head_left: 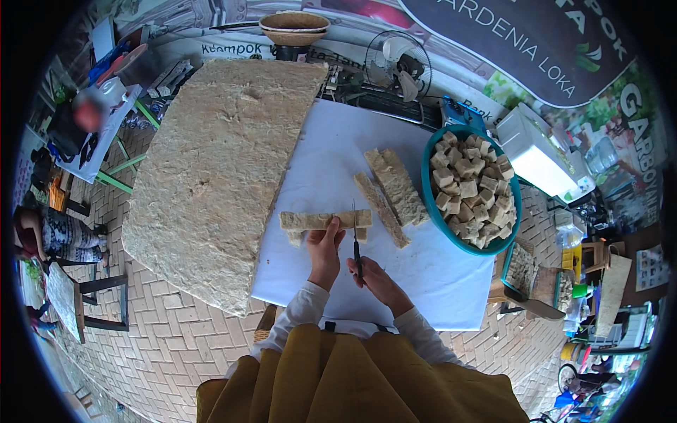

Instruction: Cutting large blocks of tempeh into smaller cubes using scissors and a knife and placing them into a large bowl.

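Note:
My left hand (pixel 324 255) presses and grips a fibrous beige strip, like rockwool (pixel 300 220), that lies crosswise on the white-covered table, thumb on its near face. Closed round a black handle, my right hand (pixel 377 280) holds a thin-bladed knife (pixel 357 255). Its blade stands across the strip near the right end; how deep it has cut I cannot tell. Under the strip, short pieces of the same material show. To the right lie a narrow strip (pixel 381 209) and a wider piece (pixel 399 187). Beyond them, a teal basin (pixel 428 204) holds many beige cubes (pixel 468 189).
A large beige slab (pixel 211 162) covers the table's left side and overhangs it. White cloth (pixel 317 151) spreads over the tabletop. A fan (pixel 402 63) and stacked brown bowls (pixel 294 25) stand behind. At far left a person (pixel 67 236) is partly visible.

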